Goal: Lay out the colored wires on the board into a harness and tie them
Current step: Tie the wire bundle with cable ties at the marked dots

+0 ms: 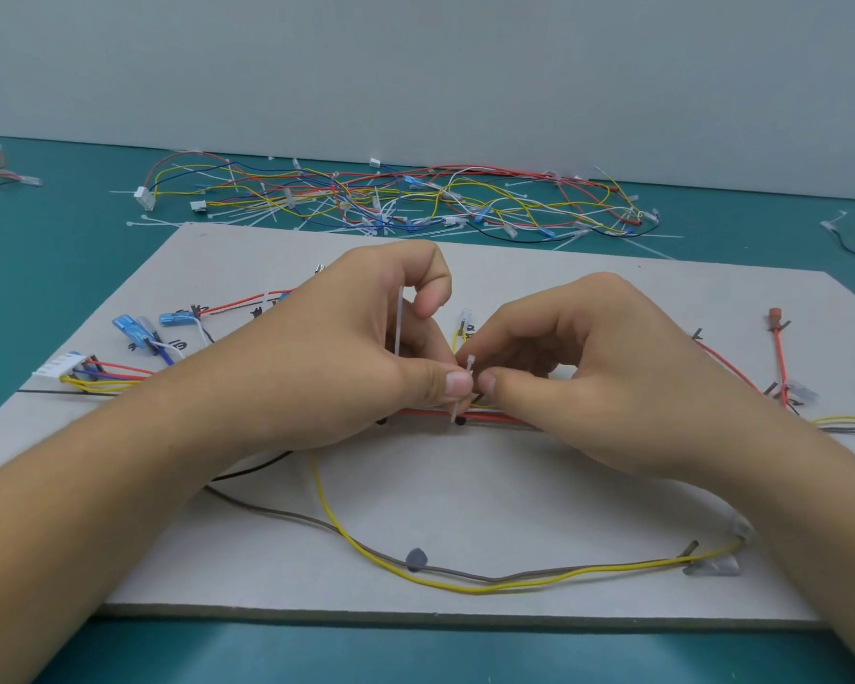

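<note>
- A person's left hand (356, 357) and right hand (588, 367) meet fingertip to fingertip over the middle of a grey board (465, 510).
- Both hands hold one white cable tie (469, 371). The left thumb and curled fingers pinch it, and its thin tail stands upright between the left thumb and forefinger.
- The right thumb and bent forefinger close narrowly on the tie's head, touching the left thumb tip.
- Directly beneath the fingertips lies a straight bundle of red wires (489, 417), and the tie's lower end reaches down to it.
- Below the wrists, nearer the person, a yellow wire (327, 496) and a grey wire (277, 515) curve loosely across the board.
- Left of the left-hand fingers are blue terminals (124, 325) and a white connector (53, 372).
- Beyond the fingers, off the board, a pile of loose wires (391, 199) lies on the teal table (45, 288).
</note>
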Available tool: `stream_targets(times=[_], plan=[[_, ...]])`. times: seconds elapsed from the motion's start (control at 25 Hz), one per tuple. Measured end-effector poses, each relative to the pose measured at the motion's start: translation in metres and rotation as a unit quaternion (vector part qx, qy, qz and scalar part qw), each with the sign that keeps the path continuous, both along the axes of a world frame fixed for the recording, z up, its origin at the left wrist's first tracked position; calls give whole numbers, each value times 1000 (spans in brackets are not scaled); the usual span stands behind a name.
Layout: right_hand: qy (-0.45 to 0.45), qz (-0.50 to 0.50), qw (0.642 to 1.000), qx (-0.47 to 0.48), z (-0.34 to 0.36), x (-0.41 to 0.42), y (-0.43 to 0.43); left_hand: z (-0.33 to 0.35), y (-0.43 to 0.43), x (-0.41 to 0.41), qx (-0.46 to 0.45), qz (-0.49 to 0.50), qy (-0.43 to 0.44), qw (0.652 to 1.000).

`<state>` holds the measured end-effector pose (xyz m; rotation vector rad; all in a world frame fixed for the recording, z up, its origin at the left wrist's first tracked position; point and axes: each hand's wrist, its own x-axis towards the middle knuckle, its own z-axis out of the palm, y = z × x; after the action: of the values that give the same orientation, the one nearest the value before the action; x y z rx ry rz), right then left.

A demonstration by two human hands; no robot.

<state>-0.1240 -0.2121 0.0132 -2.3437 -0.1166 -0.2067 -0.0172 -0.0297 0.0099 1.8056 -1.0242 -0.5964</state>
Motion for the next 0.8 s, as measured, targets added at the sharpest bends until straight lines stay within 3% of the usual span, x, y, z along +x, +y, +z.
stream_targets(times=[0.8], plan=[[44,5,991,130,1,3,-3,1,-1,-2,-14,11,-12,1000]])
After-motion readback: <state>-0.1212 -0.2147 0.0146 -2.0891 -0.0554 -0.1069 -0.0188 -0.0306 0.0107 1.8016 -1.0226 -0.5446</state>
